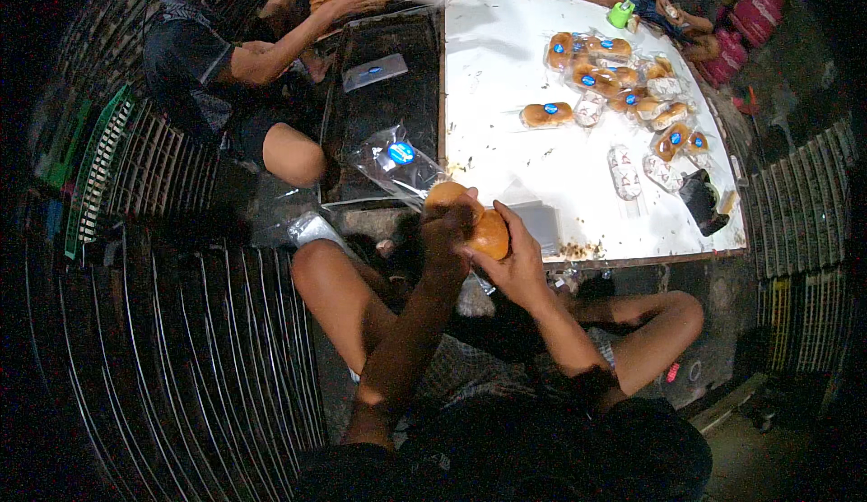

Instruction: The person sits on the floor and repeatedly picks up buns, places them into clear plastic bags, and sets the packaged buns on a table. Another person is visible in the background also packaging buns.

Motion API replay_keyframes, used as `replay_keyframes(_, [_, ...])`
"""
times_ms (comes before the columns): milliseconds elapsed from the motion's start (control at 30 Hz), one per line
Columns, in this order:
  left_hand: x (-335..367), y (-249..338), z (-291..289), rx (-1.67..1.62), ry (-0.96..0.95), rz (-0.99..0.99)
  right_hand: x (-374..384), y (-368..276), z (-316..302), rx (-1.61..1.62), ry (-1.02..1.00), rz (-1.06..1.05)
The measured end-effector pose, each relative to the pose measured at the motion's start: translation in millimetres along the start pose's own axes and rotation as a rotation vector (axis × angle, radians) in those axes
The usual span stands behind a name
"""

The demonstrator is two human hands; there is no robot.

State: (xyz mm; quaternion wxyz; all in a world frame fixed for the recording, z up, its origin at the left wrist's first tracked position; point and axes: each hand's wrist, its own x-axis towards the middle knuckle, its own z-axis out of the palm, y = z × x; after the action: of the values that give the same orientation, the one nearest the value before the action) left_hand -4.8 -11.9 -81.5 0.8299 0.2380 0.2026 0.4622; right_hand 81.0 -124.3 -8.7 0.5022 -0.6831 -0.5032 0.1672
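Both hands hold a golden-brown bread bun [490, 234] over the near left corner of the white table. In shadow, my left hand [444, 234] is closed around its middle, covering part of it. My right hand [518, 264] grips the near right end between thumb and fingers. At the bun's far left end lies a clear plastic bag [384, 161] with a round blue label. Whether the bun's tip is inside the bag, or my left hand also pinches the plastic, I cannot tell.
Bagged buns [591, 78] and white-wrapped rolls [623, 171] lie on the white table [492, 60]. A flat stack of plastic bags [536, 227] sits by my right hand. Another person [194, 60] reaches across at far left; someone else [691, 14] sits at far right. Stacked crates [172, 172] stand left.
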Motion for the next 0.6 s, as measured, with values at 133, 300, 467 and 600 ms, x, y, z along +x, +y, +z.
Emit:
replay_keyframes(133, [-1, 40, 50, 0.036, 0.306, -0.206, 6, -2, -13, -0.093, -0.008, -0.065])
replay_keyframes(300, [-18, 7, 42, 0.311, 0.15, -0.047, 6, -9, -12, -0.116, 0.033, 0.014])
replay_keyframes(467, [-19, -10, -2, 0.886, -0.163, 0.123, 7, 6, -13, 0.048, 0.013, 0.066])
replay_keyframes(600, [1, 43, 52, 0.147, 0.056, -0.038, 3, 27, -17, 0.31, -0.117, 0.192])
